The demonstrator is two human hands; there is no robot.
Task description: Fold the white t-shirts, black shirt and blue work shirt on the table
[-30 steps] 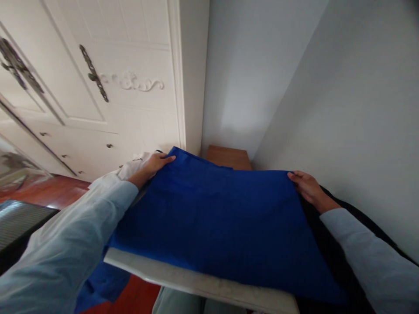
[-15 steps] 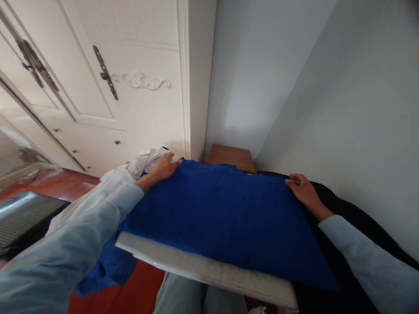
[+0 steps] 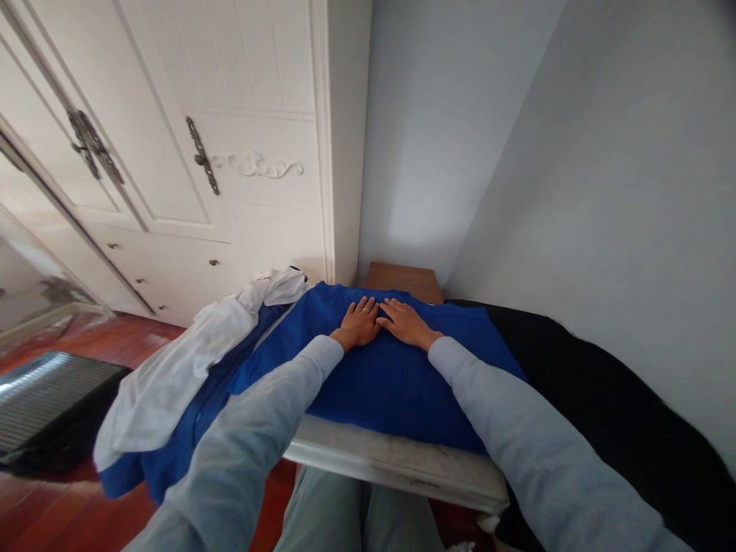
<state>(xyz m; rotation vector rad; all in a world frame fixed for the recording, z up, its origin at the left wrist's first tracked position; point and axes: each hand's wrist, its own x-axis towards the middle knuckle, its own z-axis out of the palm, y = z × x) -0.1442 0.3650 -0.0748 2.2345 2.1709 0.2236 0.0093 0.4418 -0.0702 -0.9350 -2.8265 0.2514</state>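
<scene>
A blue garment (image 3: 396, 391) lies spread over a narrow white board or tabletop (image 3: 396, 460). My left hand (image 3: 359, 322) rests flat on the cloth near its far edge, fingers stretched out, with a ring on one finger. Beside it my right hand (image 3: 405, 322) also presses flat on the blue fabric, fingertips close to those of the left. Neither hand grips anything. Left of my arms, a white garment (image 3: 178, 368) is draped on top of more blue cloth with buttons (image 3: 198, 418), which hangs off the side.
Black fabric (image 3: 598, 383) covers the right side, against the grey wall (image 3: 632, 192). A white wardrobe (image 3: 264, 92) stands at the back left. Behind the board is a brown wooden surface (image 3: 405, 282). A dark ribbed case (image 3: 51, 406) lies on the red floor (image 3: 74, 506).
Both hands have let go of the blue garment's far corners and come together flat at its middle. The garment's right side has shifted left, and more black fabric shows.
</scene>
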